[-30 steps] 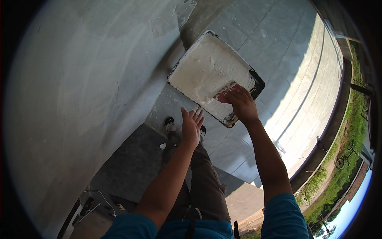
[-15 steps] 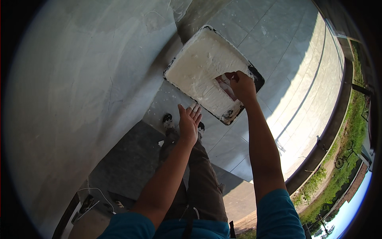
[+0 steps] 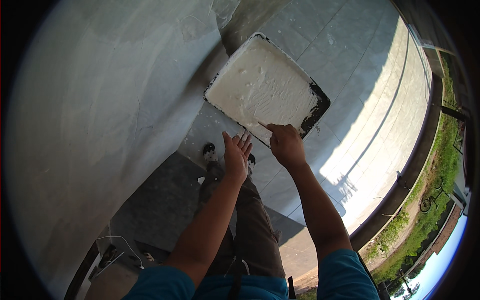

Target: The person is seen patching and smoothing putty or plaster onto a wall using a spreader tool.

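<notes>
A black rectangular tub (image 3: pixel 316 112) holds a wide layer of wet white plaster (image 3: pixel 250 82), streaked and ridged toward its right side. At the tub's near edge, my right hand (image 3: pixel 287 145) is closed around a plastering trowel (image 3: pixel 262 124). The trowel is turned nearly edge-on, so only a thin strip of it shows past my fingers and the rest is hidden. My left hand (image 3: pixel 236 156) is held out open to the left of it, fingers stretched, with white smears on the fingertips. It is empty and apart from the tub in the picture.
A grey plastered wall (image 3: pixel 100 100) rises along the left. Grey floor tiles (image 3: pixel 345 55) run around the tub, sunlit at right, up to a dark ledge (image 3: pixel 400 192) with grass beyond. My shoes (image 3: pixel 210 150) stand near the tub. A white cable (image 3: pixel 131 246) lies at lower left.
My right hand has drawn the trowel from the tub's right part toward its near edge and turned the blade edge-on. Plaster in the right corner is scraped back. My left hand has hardly moved.
</notes>
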Tool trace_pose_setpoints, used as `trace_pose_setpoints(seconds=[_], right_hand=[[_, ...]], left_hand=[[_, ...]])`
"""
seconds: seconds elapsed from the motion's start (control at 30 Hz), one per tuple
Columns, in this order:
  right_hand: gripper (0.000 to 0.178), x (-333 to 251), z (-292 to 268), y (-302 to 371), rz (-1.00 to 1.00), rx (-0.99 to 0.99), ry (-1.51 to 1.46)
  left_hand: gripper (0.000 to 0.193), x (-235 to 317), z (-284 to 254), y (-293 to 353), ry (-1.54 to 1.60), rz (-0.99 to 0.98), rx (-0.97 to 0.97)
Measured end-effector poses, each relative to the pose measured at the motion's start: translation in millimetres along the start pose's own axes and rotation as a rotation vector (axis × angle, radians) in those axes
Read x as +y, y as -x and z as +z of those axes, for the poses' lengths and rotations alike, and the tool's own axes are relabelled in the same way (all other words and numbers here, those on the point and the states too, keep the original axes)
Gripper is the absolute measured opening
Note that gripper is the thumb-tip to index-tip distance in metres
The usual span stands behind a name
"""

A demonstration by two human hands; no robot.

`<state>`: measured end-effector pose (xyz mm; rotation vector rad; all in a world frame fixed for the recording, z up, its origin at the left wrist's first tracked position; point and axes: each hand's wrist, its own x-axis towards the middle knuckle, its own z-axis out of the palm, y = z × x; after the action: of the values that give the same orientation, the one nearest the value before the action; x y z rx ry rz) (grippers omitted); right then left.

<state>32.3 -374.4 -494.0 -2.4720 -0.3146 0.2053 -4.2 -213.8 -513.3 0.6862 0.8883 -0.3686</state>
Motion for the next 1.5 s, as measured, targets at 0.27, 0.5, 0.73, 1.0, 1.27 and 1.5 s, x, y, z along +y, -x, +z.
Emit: trace_pose_setpoints(seconds=[0.27, 0.5, 0.73, 1.0, 1.27, 1.5], right_hand=[[0.025, 44, -15, -78, 0.285, -0.115, -0.008], [0.029, 39, -16, -57, -0.097, 0.097, 0.123], [0.035, 15, 0, -2, -0.218, -0.054, 0.206], [0.024, 47, -15, -64, 0.355, -0.012, -0.053], [0.025, 47, -22, -55, 0.036, 0.100, 0.122], [0.023, 16, 9, 2, -0.063, 0.041, 0.115]], left_hand=[[0.090, -7, 3, 0, 0.005, 0.027, -0.003], [0.090, -10, 3, 0, 0.017, 0.023, 0.011], [0.090, -8, 1, -1, 0.037, 0.021, 0.024], [0.091, -13, 2, -2, 0.005, 0.026, 0.008], [0.093, -9, 4, 1, 0.004, 0.033, 0.016], [0.093, -10, 1, 1, 0.035, 0.030, 0.030]])
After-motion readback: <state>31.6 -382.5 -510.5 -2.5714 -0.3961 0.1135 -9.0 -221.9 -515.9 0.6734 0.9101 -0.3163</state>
